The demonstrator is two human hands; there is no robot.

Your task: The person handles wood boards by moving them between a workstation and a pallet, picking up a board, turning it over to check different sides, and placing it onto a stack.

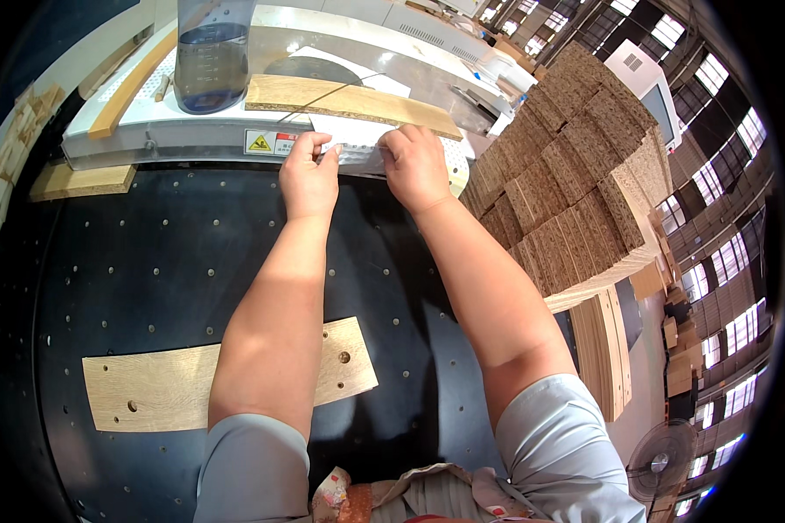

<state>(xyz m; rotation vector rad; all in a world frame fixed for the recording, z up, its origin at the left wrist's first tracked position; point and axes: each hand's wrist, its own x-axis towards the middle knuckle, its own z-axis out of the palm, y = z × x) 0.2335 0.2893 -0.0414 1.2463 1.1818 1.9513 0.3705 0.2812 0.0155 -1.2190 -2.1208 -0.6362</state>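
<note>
The fingers [321, 142] of your left hand [309, 179] are curled in, thumb and index finger pinched on the left end of a thin white strip [353, 135], while your right hand [417, 174] is bent over its other end, also gripping it. You have that strip at the front edge of the white ledge [192, 145], towards its right end; whether it is paper or film, you cannot tell from here. On the ledge, just behind your hands, lies a wood-grain board strip [349, 99], and to its left you have a translucent plastic bottle [212, 74], part filled with liquid, standing upright. A narrow wooden batten [133, 87] rests on the ledge's left end, and a yellow triangular warning sticker [258, 142] is on its front face, left of your left hand. A short wood-grain offcut [83, 181] sits at the foot of the ledge's left end. In front of the ledge spreads the black studded worktop [183, 288], where a drilled wood-grain panel [153, 385] lies flat, well apart from the ledge, with your left forearm crossing above it. To the right of the ledge rises a tall stack of particleboard pieces [576, 166], with a monitor [645, 91] beyond it.
</note>
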